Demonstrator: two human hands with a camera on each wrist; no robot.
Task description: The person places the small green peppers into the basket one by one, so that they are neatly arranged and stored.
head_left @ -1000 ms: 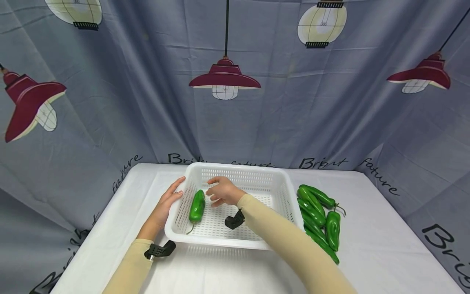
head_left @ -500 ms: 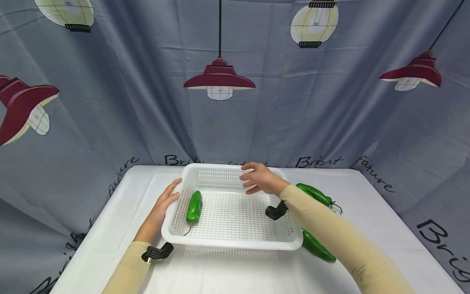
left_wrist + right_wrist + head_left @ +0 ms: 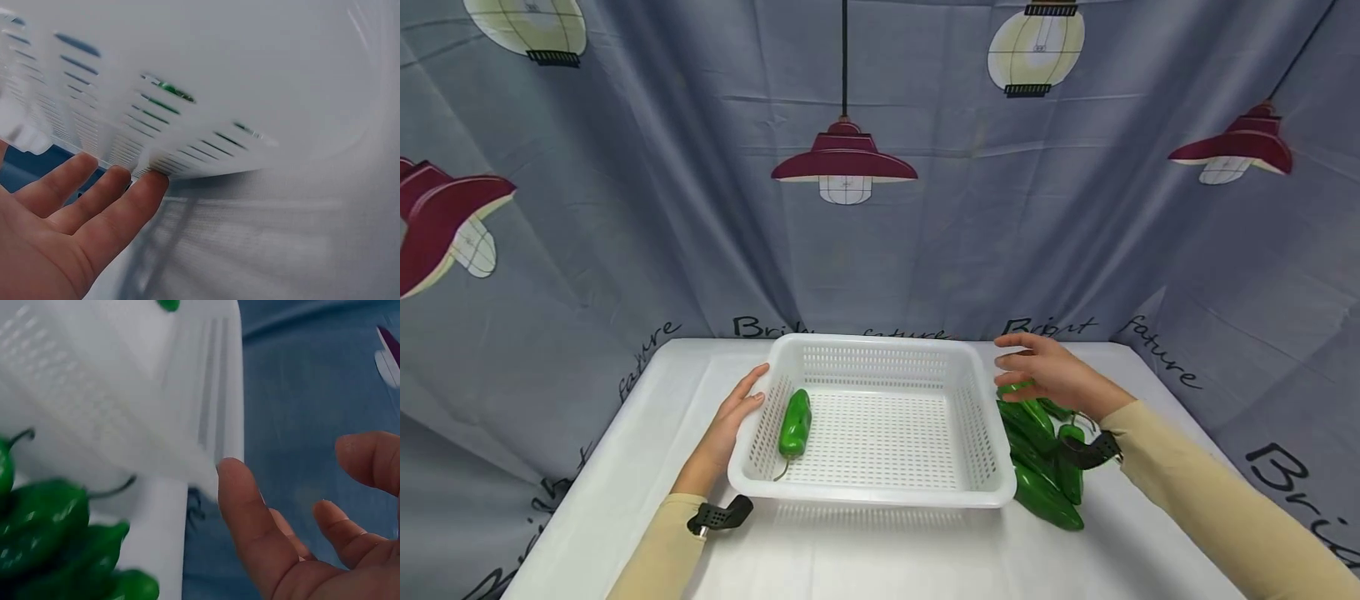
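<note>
A white perforated plastic basket (image 3: 880, 498) stands on the table with one green chili pepper (image 3: 795, 423) lying along its left side. My left hand (image 3: 722, 429) rests against the basket's left outer wall; in the left wrist view its straight fingertips (image 3: 153, 181) touch the slotted side. Over the far end of a pile of green chili peppers (image 3: 1045, 496), right of the basket, hovers my right hand (image 3: 1052, 372). Its fingers are spread and loosely bent with nothing between them. That hand and its wrist camera hide part of the pile.
A white cloth (image 3: 850, 558) covers the table. Behind and around it hangs a blue-grey curtain (image 3: 715, 208) printed with lamps and lettering. The basket's raised right rim (image 3: 996, 425) stands between its inside and the pepper pile.
My right hand has moved from above the pepper in the basket rightward, over the right rim, to above the pile. The left hand has stayed at the basket's left side.
</note>
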